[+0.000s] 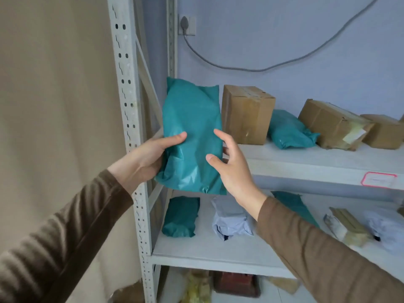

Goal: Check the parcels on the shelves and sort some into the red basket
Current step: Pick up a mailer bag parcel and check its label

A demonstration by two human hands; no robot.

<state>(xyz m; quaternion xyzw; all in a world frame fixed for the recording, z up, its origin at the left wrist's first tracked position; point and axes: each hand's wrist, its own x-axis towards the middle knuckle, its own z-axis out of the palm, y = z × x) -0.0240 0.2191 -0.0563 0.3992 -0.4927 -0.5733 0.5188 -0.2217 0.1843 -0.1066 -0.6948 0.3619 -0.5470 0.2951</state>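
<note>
Beige curtain [54, 95] fills the far left, next to the perforated grey upright [129, 119] of the metal shelf unit. Left hand [148, 156], brown ribbed sleeve, grips the left edge of a teal poly mailer [192, 127]: thumb lies across its front, fingers hidden behind it. The mailer is held upright in the air in front of the left end of the upper shelf [306, 165], its lower part crumpled. Right hand [229, 167] holds the mailer's right edge lower down, thumb pressed on the front, index finger stretched up along the edge, other fingers curled behind. On the upper shelf, just right of the held mailer, a brown cardboard box [247, 114] stands upright, then a second teal mailer [288, 130] lies behind and beside it, then a flatter taped cardboard box [332, 125] tilted, touching another small brown box [384, 132] at the frame edge. A pink-bordered label [378, 179] sits on the upper shelf's front lip. Wall socket with grey cable [240, 67] looping across the lavender wall above. Lower shelf [207, 252]: a dark teal parcel [181, 217] on the left, a white-grey plastic parcel [231, 221] near it, another teal parcel [295, 204] partly hidden by the right sleeve, a tan taped parcel [347, 228], and a blurred white bag [387, 230] at far right. Under the bottom shelf something yellowish and a reddish-brown item [236, 283], too blurred to identify. Red basket not in view.
</note>
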